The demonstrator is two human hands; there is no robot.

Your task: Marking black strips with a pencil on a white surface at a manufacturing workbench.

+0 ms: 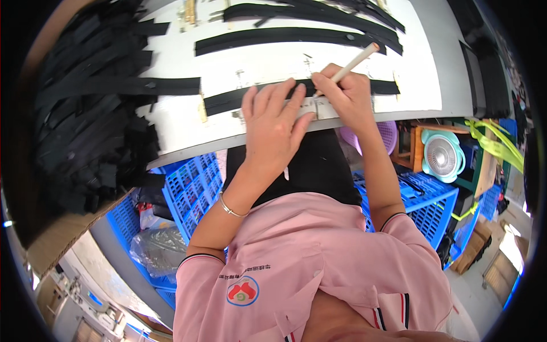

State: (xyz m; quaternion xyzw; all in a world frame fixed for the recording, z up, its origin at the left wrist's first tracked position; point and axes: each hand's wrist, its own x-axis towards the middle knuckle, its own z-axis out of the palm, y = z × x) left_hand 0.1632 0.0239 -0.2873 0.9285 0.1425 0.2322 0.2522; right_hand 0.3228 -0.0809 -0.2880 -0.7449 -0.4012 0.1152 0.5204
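Note:
My left hand (273, 122) lies flat, fingers spread, pressing a pale ruler (319, 107) onto a long black strip (228, 100) near the front edge of the white table (188, 134). My right hand (348, 94) grips a cream pen-like stick (356, 61) with its tip down at the strip, just beside the ruler. The strip runs left to right under both hands and shows again at the right end (384, 86).
More black strips (285, 37) lie across the far table. A big heap of black strips (85, 114) fills a cardboard box at the left. Blue plastic crates (191, 188) stand under the table, with a small teal fan (443, 155) and a purple basket (387, 134) at the right.

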